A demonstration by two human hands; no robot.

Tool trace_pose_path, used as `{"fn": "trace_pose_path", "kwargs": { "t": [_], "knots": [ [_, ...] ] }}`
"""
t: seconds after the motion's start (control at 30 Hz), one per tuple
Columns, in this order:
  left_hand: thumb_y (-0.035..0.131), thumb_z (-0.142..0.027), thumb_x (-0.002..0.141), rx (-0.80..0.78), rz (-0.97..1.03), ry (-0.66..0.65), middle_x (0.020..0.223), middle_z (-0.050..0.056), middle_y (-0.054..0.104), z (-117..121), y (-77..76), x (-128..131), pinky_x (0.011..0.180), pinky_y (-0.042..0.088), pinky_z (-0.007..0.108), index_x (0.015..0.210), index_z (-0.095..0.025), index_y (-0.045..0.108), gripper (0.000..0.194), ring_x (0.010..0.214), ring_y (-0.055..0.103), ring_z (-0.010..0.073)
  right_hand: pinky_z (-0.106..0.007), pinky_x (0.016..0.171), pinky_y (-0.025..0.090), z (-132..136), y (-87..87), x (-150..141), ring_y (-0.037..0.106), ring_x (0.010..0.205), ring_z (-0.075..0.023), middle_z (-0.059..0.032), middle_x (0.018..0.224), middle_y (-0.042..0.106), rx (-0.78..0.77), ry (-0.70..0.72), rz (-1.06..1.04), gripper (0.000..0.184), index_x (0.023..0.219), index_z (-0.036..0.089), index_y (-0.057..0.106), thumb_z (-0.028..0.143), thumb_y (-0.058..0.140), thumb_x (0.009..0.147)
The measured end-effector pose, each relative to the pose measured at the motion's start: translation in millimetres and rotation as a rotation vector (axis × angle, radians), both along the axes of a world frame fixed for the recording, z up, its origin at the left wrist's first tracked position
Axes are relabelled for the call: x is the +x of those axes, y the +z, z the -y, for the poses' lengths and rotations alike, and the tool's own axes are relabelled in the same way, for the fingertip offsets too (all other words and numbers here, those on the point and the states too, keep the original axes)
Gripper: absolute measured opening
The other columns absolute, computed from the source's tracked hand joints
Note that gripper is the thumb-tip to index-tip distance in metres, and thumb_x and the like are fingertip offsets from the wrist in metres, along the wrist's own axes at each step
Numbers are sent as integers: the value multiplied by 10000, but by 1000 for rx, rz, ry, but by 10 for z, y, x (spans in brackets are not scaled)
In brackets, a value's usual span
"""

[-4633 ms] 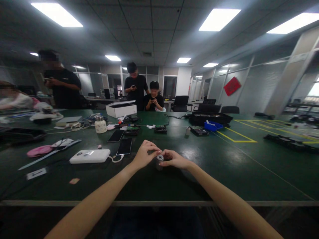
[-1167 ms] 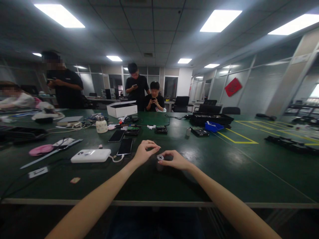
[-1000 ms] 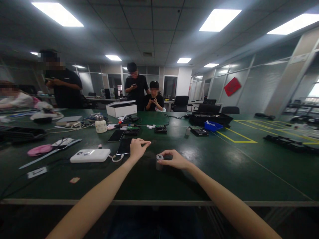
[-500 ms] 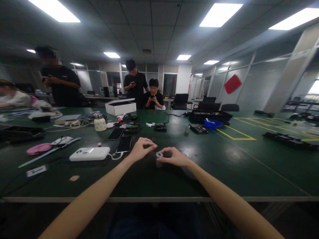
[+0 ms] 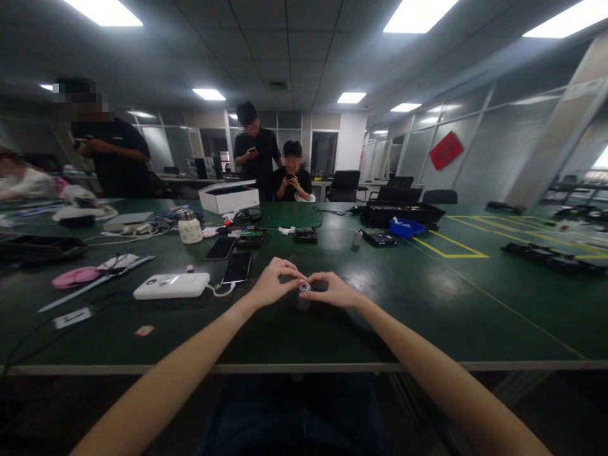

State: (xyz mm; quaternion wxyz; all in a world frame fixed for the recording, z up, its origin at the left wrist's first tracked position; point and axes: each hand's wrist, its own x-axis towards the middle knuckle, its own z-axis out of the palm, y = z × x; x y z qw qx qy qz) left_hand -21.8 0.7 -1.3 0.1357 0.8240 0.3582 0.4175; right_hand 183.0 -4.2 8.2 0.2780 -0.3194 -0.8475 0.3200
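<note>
A small grey metal cylinder [image 5: 303, 303] stands upright on the green table in front of me, with a dark hole in its light top face. My right hand [image 5: 335, 291] grips it near the top, thumb at the front and bent fingers behind. From the other side, my left hand [image 5: 275, 283] reaches the cylinder's top edge with thumb and fingertips pinched together. Whatever sits between those left fingertips is too small and covered to make out. Both hands' fingertips nearly meet over the cylinder's top.
Left of my hands lie a white power bank [image 5: 171, 286] with a cable and a dark phone [image 5: 236, 267]. Farther back are a second small cylinder [image 5: 358, 238], circuit boards [image 5: 305, 235], a blue tray [image 5: 406, 228] and a cream bottle [image 5: 190, 229]. People stand and sit beyond the table.
My left hand has moved right, from beside the cylinder onto its top edge. My right hand keeps its hold on the cylinder. The view has tilted slightly.
</note>
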Motion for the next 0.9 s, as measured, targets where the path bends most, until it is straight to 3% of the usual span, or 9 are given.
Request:
{"fn": "trace_pose_path", "kwargs": {
  "t": [0.4,0.67,0.77,0.9],
  "knots": [
    [666,-376,750,-89,-19,-41,880,33,659,31,7,21,857,395,336,835,-254,743,167,929,512,206,-308,808,448,17,6,-15,616,857,-182,-44,875,681,-39,0,-13,298,908,138,665,390,666,749],
    [585,-334,801,-152,-2,-95,959,38,650,63,17,20,880,380,350,996,-263,708,241,970,496,216,-329,834,444,4,4,-13,606,906,-201,-55,943,678,35,-11,-2,323,980,152,666,394,653,765],
    [500,-275,830,-141,92,-45,935,35,649,66,23,21,803,407,322,1096,-237,652,309,919,516,203,-334,865,439,-10,-15,-20,607,931,-201,-58,973,682,83,-66,-49,336,1014,168,670,401,645,773],
    [383,-171,825,-50,216,94,839,30,629,44,11,8,805,407,312,977,-197,667,324,867,534,186,-337,892,428,-2,-10,-53,615,915,-193,-41,911,705,170,-65,-91,233,892,199,712,393,632,790]
  ]
}}
